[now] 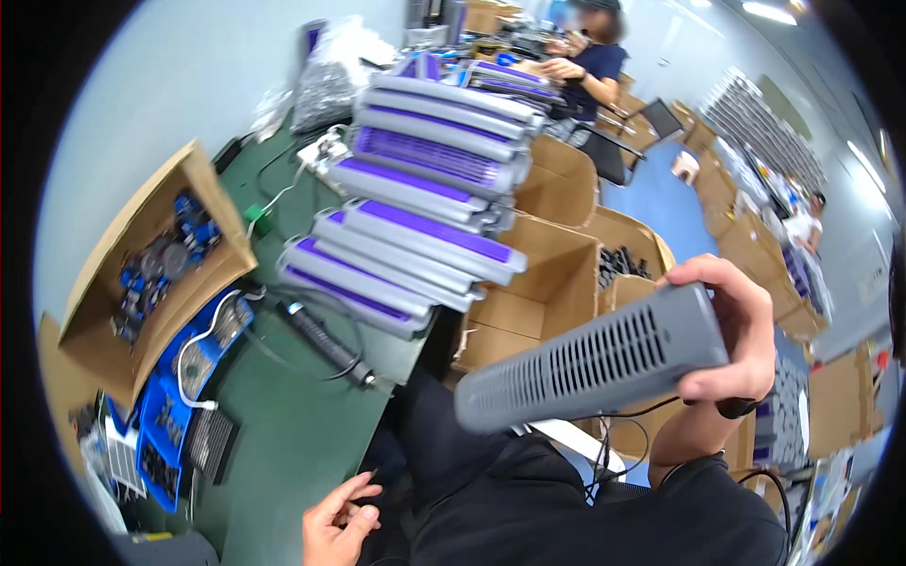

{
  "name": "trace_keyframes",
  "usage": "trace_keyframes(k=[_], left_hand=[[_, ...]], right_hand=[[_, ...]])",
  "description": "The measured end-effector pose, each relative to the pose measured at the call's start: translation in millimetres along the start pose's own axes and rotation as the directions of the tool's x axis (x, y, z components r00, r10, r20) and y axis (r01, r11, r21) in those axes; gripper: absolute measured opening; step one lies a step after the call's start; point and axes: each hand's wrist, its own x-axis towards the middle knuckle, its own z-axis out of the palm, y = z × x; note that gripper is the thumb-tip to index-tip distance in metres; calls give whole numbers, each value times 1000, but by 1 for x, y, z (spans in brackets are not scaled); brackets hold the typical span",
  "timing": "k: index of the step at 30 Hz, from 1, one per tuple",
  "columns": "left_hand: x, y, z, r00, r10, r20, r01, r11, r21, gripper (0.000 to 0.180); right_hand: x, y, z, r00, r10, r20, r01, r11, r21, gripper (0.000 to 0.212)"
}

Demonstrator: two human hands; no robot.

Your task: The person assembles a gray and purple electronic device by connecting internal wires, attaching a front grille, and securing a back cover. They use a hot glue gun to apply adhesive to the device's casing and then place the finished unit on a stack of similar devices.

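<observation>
My right hand (741, 330) grips one end of a long grey plastic housing (566, 373) with rows of slots along its face. The thumb lies on the near edge and the fingers wrap over the far edge. Held up over my lap, the housing slants down to the left, and its left end is slightly blurred. My left hand (342, 524) is low beside the table edge, fingers loosely bent and apart, with nothing visible in it. On the green table (283, 443) lies a black electric screwdriver (326, 344) with a cable.
Grey and purple slotted units (415, 226) are stacked along the table. An open carton (528, 283) stands right of them. A tilted carton of blue and dark parts (160, 269) and blue bins (170, 424) are at left. Another person (595, 75) works at the far end.
</observation>
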Motion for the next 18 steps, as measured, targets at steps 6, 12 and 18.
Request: trace_keyframes(k=[6, 12, 18], left_hand=[[0, -8, 1, 989, -53, -141, 65, 994, 85, 40], [0, -16, -1, 977, -124, -174, 152, 976, 155, 40], [-2, -9, 0, 935, -202, -293, 272, 936, 223, 40]], right_hand=[[43, 118, 7, 986, 140, -95, -167, 714, -680, 71], [42, 382, 51, 770, 638, -5, -332, 394, -857, 95], [-49, 569, 133, 566, 824, -3, -360, 244, -901, 89]])
